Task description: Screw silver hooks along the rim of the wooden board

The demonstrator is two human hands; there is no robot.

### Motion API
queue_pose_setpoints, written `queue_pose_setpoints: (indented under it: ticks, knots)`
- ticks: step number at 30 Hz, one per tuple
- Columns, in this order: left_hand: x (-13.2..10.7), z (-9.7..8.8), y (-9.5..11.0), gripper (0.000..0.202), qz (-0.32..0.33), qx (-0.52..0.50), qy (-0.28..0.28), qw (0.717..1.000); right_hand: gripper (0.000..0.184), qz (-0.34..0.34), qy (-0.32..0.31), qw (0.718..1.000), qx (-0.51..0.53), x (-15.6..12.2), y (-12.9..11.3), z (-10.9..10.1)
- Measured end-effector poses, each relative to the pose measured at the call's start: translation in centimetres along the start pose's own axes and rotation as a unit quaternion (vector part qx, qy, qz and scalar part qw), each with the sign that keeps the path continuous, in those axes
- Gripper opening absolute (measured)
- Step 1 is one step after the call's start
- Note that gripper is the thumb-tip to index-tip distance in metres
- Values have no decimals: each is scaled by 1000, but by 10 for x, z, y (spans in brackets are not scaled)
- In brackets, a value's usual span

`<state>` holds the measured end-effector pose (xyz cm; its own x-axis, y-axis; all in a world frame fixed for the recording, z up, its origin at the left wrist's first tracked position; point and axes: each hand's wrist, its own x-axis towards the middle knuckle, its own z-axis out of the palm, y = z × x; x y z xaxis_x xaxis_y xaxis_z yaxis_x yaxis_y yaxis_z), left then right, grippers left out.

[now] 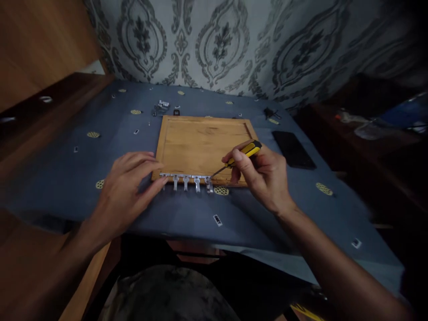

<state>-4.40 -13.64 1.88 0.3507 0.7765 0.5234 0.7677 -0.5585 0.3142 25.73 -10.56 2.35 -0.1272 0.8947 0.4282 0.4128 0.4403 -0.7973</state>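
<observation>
A wooden board (200,142) lies flat on a table covered with blue cloth (83,169). Along its near edge sits a metal hook rail (186,178) with several hooks hanging over the edge. My right hand (259,171) is closed round a yellow and black screwdriver (241,154), whose tip rests at the right end of the rail. My left hand (129,187) rests on the cloth with fingers stretched out, its fingertips touching the rail's left end.
A black phone (293,149) lies right of the board. Small metal parts (162,107) and a dark object (270,113) sit beyond the board's far edge. Patterned wallpaper rises behind. A wooden surface (50,102) stands at left, dark furniture (368,133) at right.
</observation>
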Motion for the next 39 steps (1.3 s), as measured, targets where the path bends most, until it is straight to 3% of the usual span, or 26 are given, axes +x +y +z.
queue_pose_setpoints:
  ticks: [5,9,13,17,24,33,39]
  knots:
    - [-41,-13,-7,22,-31,-9,25,999,66,-14,-4,1000,-22,2,0,4]
    - [-52,-8,-5,23,-17,-29,30,999,70,-23,-9,999,-32,5,0,4]
    - [-36,12,5,29,20,-30,-16,999,69,-26,-9,999,-27,8,3,3]
    - [-1,32,16,40,55,11,-107,993,67,-30,-2,999,-21,9,6,4]
    - [44,54,17,52,99,66,-206,971,68,-15,12,1000,-7,4,7,3]
    - [49,62,18,51,101,57,-226,967,62,8,38,999,28,-4,-1,3]
    - [49,60,19,49,76,37,-243,966,55,9,32,999,-10,-6,-5,2]
